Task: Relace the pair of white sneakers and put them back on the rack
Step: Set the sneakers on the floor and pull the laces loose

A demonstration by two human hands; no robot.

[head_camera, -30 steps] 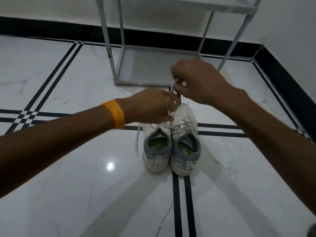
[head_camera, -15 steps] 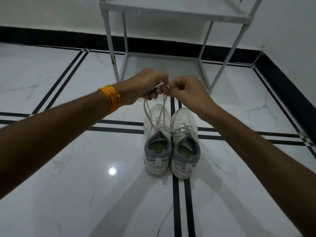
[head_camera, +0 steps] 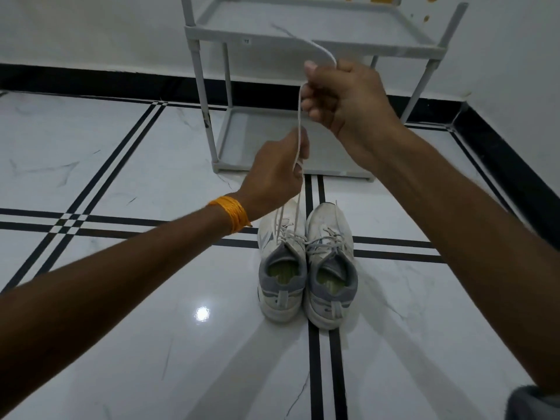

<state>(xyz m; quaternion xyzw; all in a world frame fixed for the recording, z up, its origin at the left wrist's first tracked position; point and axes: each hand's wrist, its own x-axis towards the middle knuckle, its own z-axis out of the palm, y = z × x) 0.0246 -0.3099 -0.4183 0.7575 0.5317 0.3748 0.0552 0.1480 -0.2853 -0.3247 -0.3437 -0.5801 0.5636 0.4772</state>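
The grey rack [head_camera: 315, 45] stands at the top middle of the frame, against the white wall. It has two shelves that show – an upper one near the top edge and a lower one [head_camera: 260, 137] down on the floor. Both shelves look bare, though the hands hide part of the lower one.

Going from left to right: the left arm comes in from the lower left, with an orange band [head_camera: 231, 214] on the wrist. The left hand [head_camera: 277, 177] is in the middle of the frame, just above the shoes, with its fingers pinched shut on the white lace [head_camera: 299, 125]. The lace runs up from the left sneaker [head_camera: 281, 262], through the left hand, and on up to the right hand [head_camera: 342, 98]. The right hand is higher, in front of the rack, and it is closed around the lace too – the loose end curls out over its top toward the upper shelf.

The two white sneakers sit on the floor in the lower middle, side by side and touching, toes pointing at the rack. The right sneaker [head_camera: 331, 265] has its laces lying across its top. Both have grey heels and green insides.

The floor [head_camera: 106, 165] is shiny white with black stripes. A bright spot of light [head_camera: 202, 314] shines left of the shoes. A bit of grey cloth [head_camera: 533, 403] shows in the bottom right corner.
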